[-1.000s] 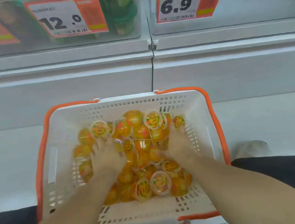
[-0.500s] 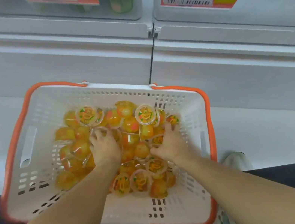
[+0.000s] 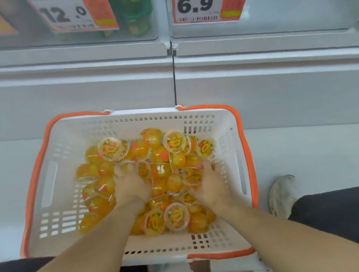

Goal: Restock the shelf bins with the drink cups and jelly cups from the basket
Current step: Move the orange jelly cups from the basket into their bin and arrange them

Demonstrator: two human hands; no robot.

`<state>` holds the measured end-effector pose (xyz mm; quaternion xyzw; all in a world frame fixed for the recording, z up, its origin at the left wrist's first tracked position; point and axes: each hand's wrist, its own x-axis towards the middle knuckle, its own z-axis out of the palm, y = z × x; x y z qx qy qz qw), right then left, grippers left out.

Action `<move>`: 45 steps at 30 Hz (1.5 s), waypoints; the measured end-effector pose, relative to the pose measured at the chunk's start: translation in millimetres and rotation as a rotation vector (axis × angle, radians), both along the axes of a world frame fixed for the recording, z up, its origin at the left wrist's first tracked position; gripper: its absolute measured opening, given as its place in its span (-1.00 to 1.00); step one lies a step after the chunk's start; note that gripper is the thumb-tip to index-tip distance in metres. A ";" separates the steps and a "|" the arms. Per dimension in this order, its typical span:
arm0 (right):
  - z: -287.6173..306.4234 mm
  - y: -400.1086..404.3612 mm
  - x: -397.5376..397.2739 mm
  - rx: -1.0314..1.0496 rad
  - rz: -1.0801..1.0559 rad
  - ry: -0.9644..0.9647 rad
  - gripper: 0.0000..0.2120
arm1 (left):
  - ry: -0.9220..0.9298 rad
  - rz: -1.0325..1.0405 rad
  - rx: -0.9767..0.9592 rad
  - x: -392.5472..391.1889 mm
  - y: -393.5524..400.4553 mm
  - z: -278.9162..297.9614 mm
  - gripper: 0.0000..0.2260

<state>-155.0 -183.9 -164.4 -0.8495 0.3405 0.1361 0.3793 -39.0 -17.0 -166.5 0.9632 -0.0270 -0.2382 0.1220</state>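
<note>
Basket (image 3: 197, 118) swung squarer vs 0.5s ago | long axis L-R | both hands (image 3: 132, 187) curled in jelly cups (image 3: 160, 153), grip unclear

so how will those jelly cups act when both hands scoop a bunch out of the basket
The jelly cups look small, smooth and rounded, lying loose at all angles, so some will likely slip or roll away from the left hand and right hand. Their thin clear walls probably flex if squeezed.

Jelly cups (image 3: 155, 178) in basket (image 3: 45, 183) below bins (image 3: 295, 7)
</note>
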 end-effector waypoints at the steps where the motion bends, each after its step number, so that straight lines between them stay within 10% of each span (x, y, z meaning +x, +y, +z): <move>1: 3.5 0.3 -3.3 0.011 -0.068 0.017 -0.27 | -0.047 0.001 -0.034 -6.8 -4.9 0.8 -0.55; 7: 30.2 -21.3 -0.3 0.283 -0.100 0.207 -0.81 | 0.082 -0.330 0.108 -41.4 -42.9 -7.9 -0.48; 23: 162.7 -123.1 36.4 0.523 0.145 0.235 -0.68 | -0.174 -0.061 -0.276 -26.9 -63.6 -11.5 -0.84; 35: 260.2 -154.2 37.1 0.766 0.136 0.176 -0.79 | 0.674 -0.245 -0.747 23.7 -72.4 144.6 -0.83; 45: 304.9 -149.3 39.3 1.157 -0.081 -0.362 -0.82 | 0.799 0.056 -1.067 12.5 -109.5 288.4 -0.57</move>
